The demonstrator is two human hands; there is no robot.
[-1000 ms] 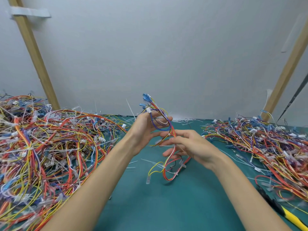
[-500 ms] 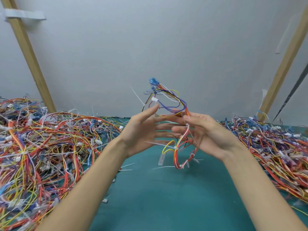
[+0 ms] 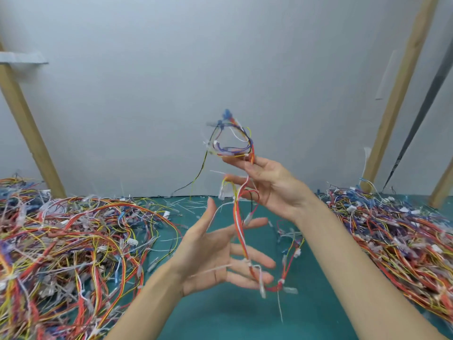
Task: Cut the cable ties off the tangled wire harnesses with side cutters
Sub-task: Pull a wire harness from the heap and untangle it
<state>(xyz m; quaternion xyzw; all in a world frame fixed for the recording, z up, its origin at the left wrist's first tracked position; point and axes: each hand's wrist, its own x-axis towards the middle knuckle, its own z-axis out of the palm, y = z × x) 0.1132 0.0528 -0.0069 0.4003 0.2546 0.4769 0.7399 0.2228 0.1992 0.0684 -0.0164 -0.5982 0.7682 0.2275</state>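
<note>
Head view: the right hand [image 3: 272,187] is raised, its thumb and forefinger pinching the wire harness [image 3: 239,231] near its top, though blur hides exactly how the other fingers lie. Below and to its left, the left hand [image 3: 215,258] is spread, palm up, fingers straight and holding nothing. The hanging strand crosses just in front of its fingertips.

The harness hangs in the air between the two hands. Its long axis runs nearly straight up and down. The end with the blue terminals [image 3: 226,114] points up, coiled in a loop above the right hand. The lower end curls back up beside the right forearm. White cable ties [image 3: 247,262] still clasp it.

Outward from the left hand lies a large pile of harnesses [image 3: 73,241], and beyond the right forearm a second pile [image 3: 404,236], both on the teal mat [image 3: 220,320].

No side cutters are in view. Reaching for them would likely leave only one light pinch, so the harness could swing or slip into a pile and snag. With ties tight against the bundle, a hasty cut could nick a wire.
</note>
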